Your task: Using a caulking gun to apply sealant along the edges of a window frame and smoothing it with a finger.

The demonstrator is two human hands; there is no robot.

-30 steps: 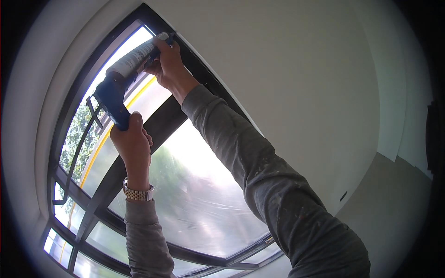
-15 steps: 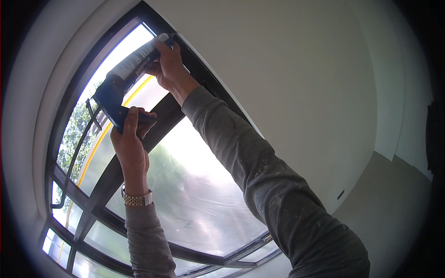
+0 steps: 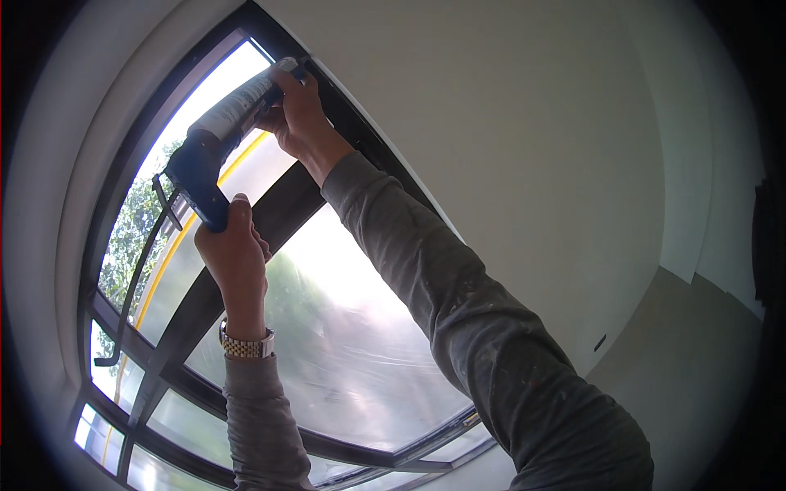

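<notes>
Nearest: grey right sleeve [image 3: 491, 327], marked with pale specks, runs up from the lower right; grey left sleeve [image 3: 262, 417] rises from below and ends at a metal-banded watch [image 3: 247, 342]. Left grip [image 3: 235, 258] closed around the lower handle of a blue caulking gun [image 3: 196, 176], thumb upright along it; most of the fingers hidden. Gun held raised and tilted in front of the window, front end toward the frame's top corner. Pale printed cartridge [image 3: 233, 110] seated in it. Right grip [image 3: 303, 123] closed around the cartridge's front end, thumb on top; whether the tip touches the frame cannot be told. Dark rod [image 3: 135, 290] with bent end extends from the gun's rear, down toward the frame's left edge. Behind: dark window frame [image 3: 286, 204], hazy pane [image 3: 344, 352], pale wall [image 3: 508, 155] along the frame's right edge. Beyond: yellow strip [image 3: 164, 263], green foliage [image 3: 123, 233].
</notes>
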